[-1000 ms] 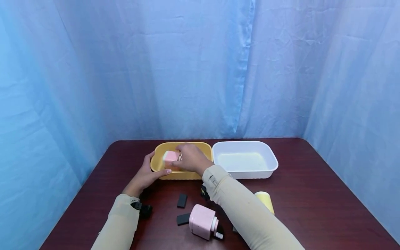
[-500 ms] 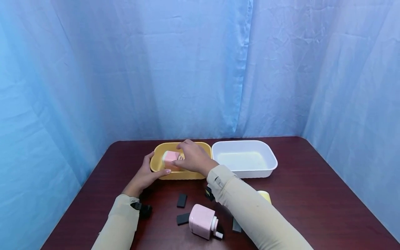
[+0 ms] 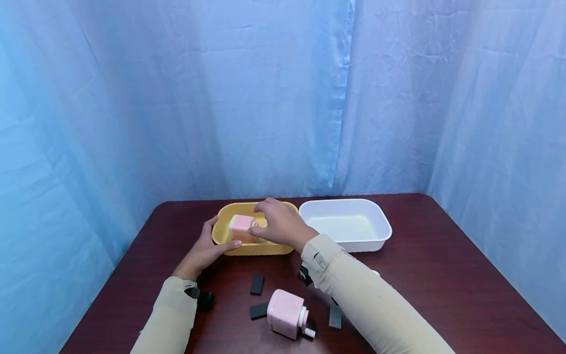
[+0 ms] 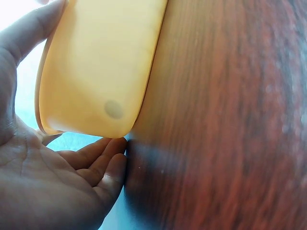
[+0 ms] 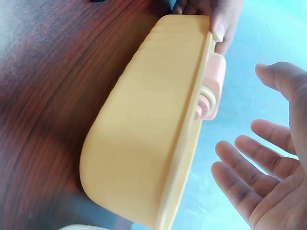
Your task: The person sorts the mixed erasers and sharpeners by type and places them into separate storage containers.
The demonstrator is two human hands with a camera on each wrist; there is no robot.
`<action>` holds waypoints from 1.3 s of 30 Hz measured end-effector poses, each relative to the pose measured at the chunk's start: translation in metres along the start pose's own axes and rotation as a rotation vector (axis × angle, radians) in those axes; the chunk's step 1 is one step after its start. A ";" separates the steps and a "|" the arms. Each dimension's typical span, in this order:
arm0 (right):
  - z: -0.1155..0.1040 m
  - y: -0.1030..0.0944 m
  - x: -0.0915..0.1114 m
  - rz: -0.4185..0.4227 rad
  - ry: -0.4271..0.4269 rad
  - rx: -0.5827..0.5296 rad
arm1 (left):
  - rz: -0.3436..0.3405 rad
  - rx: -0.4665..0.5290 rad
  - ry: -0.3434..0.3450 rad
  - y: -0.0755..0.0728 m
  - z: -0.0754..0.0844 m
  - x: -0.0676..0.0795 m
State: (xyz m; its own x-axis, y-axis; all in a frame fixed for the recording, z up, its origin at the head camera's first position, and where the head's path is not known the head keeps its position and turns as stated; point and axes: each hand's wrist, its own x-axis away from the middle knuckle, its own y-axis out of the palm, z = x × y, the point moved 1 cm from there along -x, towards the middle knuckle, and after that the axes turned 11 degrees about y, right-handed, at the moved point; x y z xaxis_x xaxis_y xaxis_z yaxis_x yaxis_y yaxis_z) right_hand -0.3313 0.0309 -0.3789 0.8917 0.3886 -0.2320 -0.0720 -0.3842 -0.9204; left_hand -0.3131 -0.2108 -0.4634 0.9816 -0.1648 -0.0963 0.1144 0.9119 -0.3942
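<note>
A pink crank pencil sharpener (image 3: 242, 222) with a pale end lies inside the yellow tray (image 3: 261, 250). My left hand (image 3: 206, 251) holds the tray's left end, thumb over the front rim and fingers round the end wall. Above the tray, my right hand (image 3: 285, 223) has its fingers spread and holds nothing. In the right wrist view that hand (image 5: 268, 167) is apart from the sharpener (image 5: 217, 79), which pokes above the rim. A second pink pencil sharpener (image 3: 285, 313) lies on the table nearer me, its white crank to the right.
To the right of the yellow tray stands a white tray (image 3: 358, 246). Dark flat blocks lie near the second sharpener: one block (image 3: 257, 284) behind it, another block (image 3: 258, 310) at its left, a third block (image 3: 335, 317) by my right sleeve. Blue curtains (image 3: 274, 98) surround the table.
My right hand has let go of the sharpener in the yellow tray and drawn back slightly to the right. My right forearm now covers most of a yellow object. The left hand has stayed put.
</note>
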 end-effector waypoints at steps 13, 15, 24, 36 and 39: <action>-0.006 -0.015 0.018 0.005 -0.053 -0.014 | 0.005 0.025 0.012 0.000 0.000 -0.001; -0.007 -0.019 0.022 0.012 -0.061 -0.017 | 0.003 0.026 0.021 0.000 -0.001 -0.002; -0.011 -0.028 0.032 0.043 -0.093 -0.088 | 0.003 0.020 0.019 -0.001 -0.001 -0.002; -0.010 -0.039 0.047 0.034 -0.076 -0.183 | 0.000 0.017 0.008 -0.003 -0.002 0.001; -0.010 -0.042 0.051 0.026 -0.064 -0.193 | -0.001 0.016 0.005 -0.003 -0.002 0.002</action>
State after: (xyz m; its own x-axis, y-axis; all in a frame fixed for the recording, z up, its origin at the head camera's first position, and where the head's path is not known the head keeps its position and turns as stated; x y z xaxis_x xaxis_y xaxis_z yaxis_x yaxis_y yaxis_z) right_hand -0.2780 0.0584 -0.3489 0.8598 0.4267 -0.2805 -0.0024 -0.5458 -0.8379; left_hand -0.3118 -0.2151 -0.4642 0.9807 -0.1675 -0.1010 0.1176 0.9175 -0.3799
